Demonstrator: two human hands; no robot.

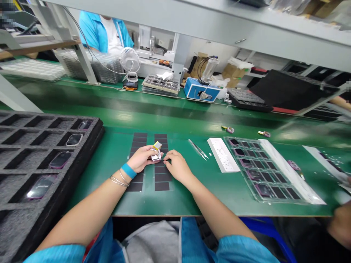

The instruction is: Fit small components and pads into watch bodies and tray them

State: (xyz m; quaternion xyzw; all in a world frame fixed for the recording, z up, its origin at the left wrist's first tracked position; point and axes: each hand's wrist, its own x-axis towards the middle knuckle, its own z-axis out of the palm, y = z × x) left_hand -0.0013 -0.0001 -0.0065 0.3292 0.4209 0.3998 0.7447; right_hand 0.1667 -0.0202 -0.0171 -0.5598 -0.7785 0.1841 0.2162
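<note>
Fingers (pixel 150 149) of the left hand (pixel 139 159) curl together around a small clear, pink-edged piece (pixel 155 156) topped by a pale yellow square tab (pixel 157 145), gripping it from the side, seemingly so that its top stays exposed. The piece sits over the upper end of the right of two columns of black rectangular pads (pixel 161 180) laid on a green bench mat (pixel 95 190), and the pads lie directly in front of the person, perhaps to keep them within easy reach of both hands. The right hand (pixel 177 167) comes in from the other side, its fingers (pixel 168 155) loosely together, their tips just beside the piece; whether they touch it is hard to tell. A blue wristband (pixel 128 170) and thin bangles (pixel 119 179) circle the left wrist. Just right of the hands lie steel tweezers (pixel 197 149), handy to the right hand, then a white strip (pixel 223 155) and a clear tray (pixel 236 184) of dark pieces in rows. To the left, a black foam tray (pixel 82 175) holds glossy pieces in separate compartments, apparently to keep them apart, and beyond the mat runs a green conveyor (pixel 164 109)
</note>
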